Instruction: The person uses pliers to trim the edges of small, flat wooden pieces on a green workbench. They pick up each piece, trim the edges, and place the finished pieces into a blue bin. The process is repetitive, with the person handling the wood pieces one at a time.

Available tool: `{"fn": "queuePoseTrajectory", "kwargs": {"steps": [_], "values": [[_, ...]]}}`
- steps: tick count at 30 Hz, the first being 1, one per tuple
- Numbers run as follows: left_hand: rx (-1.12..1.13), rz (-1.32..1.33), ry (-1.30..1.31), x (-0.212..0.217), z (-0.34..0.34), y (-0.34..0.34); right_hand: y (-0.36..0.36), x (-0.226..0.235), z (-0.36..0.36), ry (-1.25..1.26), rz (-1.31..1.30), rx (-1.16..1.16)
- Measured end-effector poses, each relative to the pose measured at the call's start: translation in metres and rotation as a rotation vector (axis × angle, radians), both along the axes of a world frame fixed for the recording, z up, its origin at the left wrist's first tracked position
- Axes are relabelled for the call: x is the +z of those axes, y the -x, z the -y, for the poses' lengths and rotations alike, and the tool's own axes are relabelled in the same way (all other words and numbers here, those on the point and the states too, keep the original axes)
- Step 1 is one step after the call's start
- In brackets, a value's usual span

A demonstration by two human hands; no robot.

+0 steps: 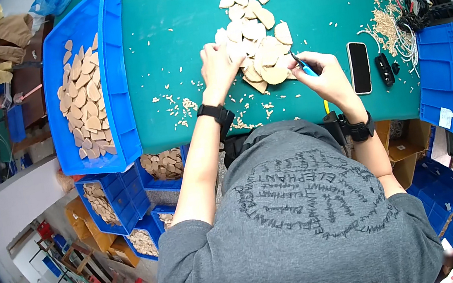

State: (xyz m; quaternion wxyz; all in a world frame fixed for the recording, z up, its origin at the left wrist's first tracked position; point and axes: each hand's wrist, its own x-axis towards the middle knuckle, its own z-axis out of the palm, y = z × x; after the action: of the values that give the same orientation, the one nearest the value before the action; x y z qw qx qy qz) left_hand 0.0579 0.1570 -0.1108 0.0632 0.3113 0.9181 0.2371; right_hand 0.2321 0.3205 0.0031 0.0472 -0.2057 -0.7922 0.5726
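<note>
My left hand (217,70) is at the left edge of a heap of pale, flat, rounded wooden pieces (270,51) on the green tabletop. Its thumb and fingers are apart and touch the heap; no piece is clearly gripped. At the heap's right side, my right hand (322,74) is closed around pliers (303,65) with a dark tip, a blue handle and a bit of yellow showing below the hand. The dark tip points at the nearby wooden pieces. My fingers partly hide the handles.
A blue crate (121,81) of wooden pieces stands on the left. A phone (359,68) and a small black object (384,69) lie to the right. Beyond them is a blue bin (435,73) of pale metal-looking rings. Wood scraps (388,24) litter the green table (173,31).
</note>
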Motion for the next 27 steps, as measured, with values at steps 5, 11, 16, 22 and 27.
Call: {"fn": "queuePoseTrajectory", "kwargs": {"steps": [5, 11, 16, 22, 27], "values": [[-0.040, 0.348, -0.139, -0.011, -0.017, 0.012, -0.008, 0.003, -0.001, -0.053, 0.042, -0.011], [0.100, 1.185, -0.870, 0.081, 0.001, -0.023, -0.004, 0.004, 0.011, -0.140, 0.023, 0.017], [0.061, 1.140, -0.912, 0.114, 0.010, -0.043, 0.006, 0.006, 0.017, -0.138, -0.011, -0.007], [0.025, 0.994, -0.927, 0.126, 0.010, -0.052, 0.013, 0.015, 0.019, -0.021, -0.027, -0.021], [0.016, 0.927, -0.964, 0.124, 0.007, -0.058, 0.014, 0.017, 0.020, 0.010, -0.017, -0.042]]}}
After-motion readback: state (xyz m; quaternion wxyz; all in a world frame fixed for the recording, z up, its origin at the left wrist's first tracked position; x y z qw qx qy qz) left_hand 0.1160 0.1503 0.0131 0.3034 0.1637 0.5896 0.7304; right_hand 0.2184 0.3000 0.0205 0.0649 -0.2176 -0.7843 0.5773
